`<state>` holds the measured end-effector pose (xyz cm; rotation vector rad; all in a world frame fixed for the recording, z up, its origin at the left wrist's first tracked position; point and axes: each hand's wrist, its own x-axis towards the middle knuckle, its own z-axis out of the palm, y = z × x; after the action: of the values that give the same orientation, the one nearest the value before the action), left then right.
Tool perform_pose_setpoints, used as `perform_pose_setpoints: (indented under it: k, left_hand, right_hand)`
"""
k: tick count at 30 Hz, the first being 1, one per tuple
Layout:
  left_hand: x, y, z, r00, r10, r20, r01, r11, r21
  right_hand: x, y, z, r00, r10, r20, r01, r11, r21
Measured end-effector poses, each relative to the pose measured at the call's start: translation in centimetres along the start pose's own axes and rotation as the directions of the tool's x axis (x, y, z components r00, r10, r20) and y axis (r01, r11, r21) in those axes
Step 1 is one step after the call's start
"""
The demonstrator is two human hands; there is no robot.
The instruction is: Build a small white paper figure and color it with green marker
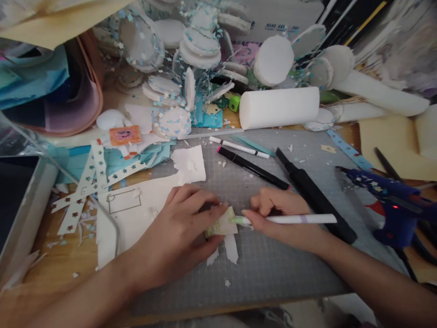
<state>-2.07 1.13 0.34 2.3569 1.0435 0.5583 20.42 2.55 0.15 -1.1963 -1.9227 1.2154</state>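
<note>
My right hand (278,212) grips a white marker (303,219) with a pale green tip. That tip touches a small piece of paper (227,222) coloured yellowish green in patches. With fingers spread over its left part, my left hand (186,223) pinches the paper between thumb and forefinger. Two white paper strips (231,249) hang out below it on the grey cutting mat (266,278). Left of my left hand lies a white sheet (126,218) with a drawn rectangle. Beyond my hands rest a black marker (252,168) and a white pen (239,146).
A black box cutter (314,200) lies right of my right hand. Further right is a blue glue gun (392,200) with a red light lit. White paper rolls (280,108) and star-decorated discs (170,122) crowd the back. Star-punched strips (90,180) lie left; a tablet (17,196) stands at the edge.
</note>
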Motion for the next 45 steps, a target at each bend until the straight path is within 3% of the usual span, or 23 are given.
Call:
perform_pose_setpoints:
  k: [4,9,13,17,25,28,30,32,36,41,45]
  left_hand:
    - [0.0,0.0,0.1,1.000,0.004,-0.004,-0.004,1.000,-0.001]
    - [0.0,0.0,0.0,1.000,0.003,-0.003,-0.003,1.000,0.003]
    - [-0.1,0.0,-0.1,1.000,0.005,0.002,-0.005,1.000,0.001]
    - [0.0,0.0,0.0,1.000,0.007,0.006,-0.007,1.000,0.003]
    - [-0.1,-0.1,0.0,1.000,0.010,-0.006,-0.010,1.000,0.015]
    - [-0.1,-0.1,0.0,1.000,0.015,-0.007,-0.015,1.000,0.015]
    - [0.0,0.0,0.1,1.000,0.015,-0.005,-0.014,1.000,0.012]
    - [0.0,0.0,0.0,1.000,0.011,-0.001,-0.011,1.000,0.006]
    - [-0.1,0.1,0.0,1.000,0.001,0.005,-0.001,1.000,-0.004]
    - [-0.2,0.0,-0.1,1.000,0.000,0.007,0.000,1.000,0.003]
    - [-0.1,0.0,0.0,1.000,0.000,0.008,0.000,1.000,0.003]
  right_hand:
    - [0.0,0.1,-0.1,1.000,0.001,0.009,-0.002,1.000,0.021]
    - [0.0,0.6,-0.2,1.000,-0.014,-0.015,0.017,0.968,0.249]
    - [0.0,0.7,-0.2,0.997,-0.023,0.067,0.014,0.990,0.140]
    - [-0.1,0.8,-0.2,1.000,-0.013,0.027,0.009,0.989,0.148]
    - [-0.2,0.9,-0.2,0.998,-0.028,0.064,0.018,0.989,0.149]
    - [-0.3,1.0,-0.3,0.992,-0.034,0.122,0.025,0.997,0.075]
    - [-0.3,1.0,-0.3,0.995,-0.030,0.093,0.026,0.999,0.039]
    - [-0.4,1.0,-0.3,0.996,-0.027,0.080,0.022,0.998,0.064]
    - [-0.4,0.9,-0.3,0.985,-0.052,0.163,0.038,0.995,0.091]
    - [-0.4,0.8,-0.1,0.996,-0.058,0.060,0.055,0.997,0.054]
    - [-0.4,0.8,0.1,0.982,-0.114,0.148,0.100,0.990,0.102]
